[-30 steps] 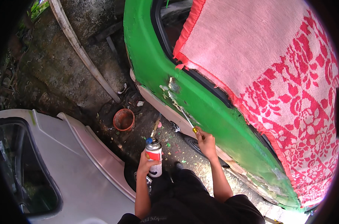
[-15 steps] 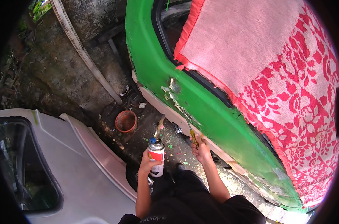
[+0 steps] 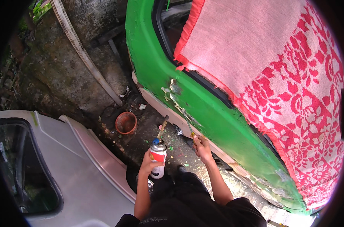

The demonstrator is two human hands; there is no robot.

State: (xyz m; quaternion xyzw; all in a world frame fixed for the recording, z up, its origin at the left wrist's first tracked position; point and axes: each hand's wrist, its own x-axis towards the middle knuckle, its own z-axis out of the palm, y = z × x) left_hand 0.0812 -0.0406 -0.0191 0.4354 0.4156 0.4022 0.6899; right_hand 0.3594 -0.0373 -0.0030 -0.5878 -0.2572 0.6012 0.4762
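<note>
In my left hand (image 3: pixel 147 163) is a blowtorch, its white and red gas can (image 3: pixel 158 159) upright and its brass nozzle (image 3: pixel 163 126) slanting up toward the green car body (image 3: pixel 206 96). No flame can be made out. My right hand (image 3: pixel 203 148) is closed round the yellow handle of a screwdriver (image 3: pixel 189 125). The screwdriver's thin shaft points at a patch of peeling, scorched paint (image 3: pixel 174 92) low on the green panel. Its tip is at or close to the panel's loose paint edge; contact cannot be made out.
A pink and red patterned towel (image 3: pixel 255 56) drapes over the green car's window. At left stands a pale grey car (image 3: pixel 85 162). An orange-brown pot (image 3: pixel 126 123) sits on the ground between them, near paint flakes. A long curved strip (image 3: pixel 85 55) leans on the wall.
My right hand has shifted slightly up and left, now covering more of the screwdriver's handle. My left hand holds the blowtorch almost as before. The whole view has drifted a little.
</note>
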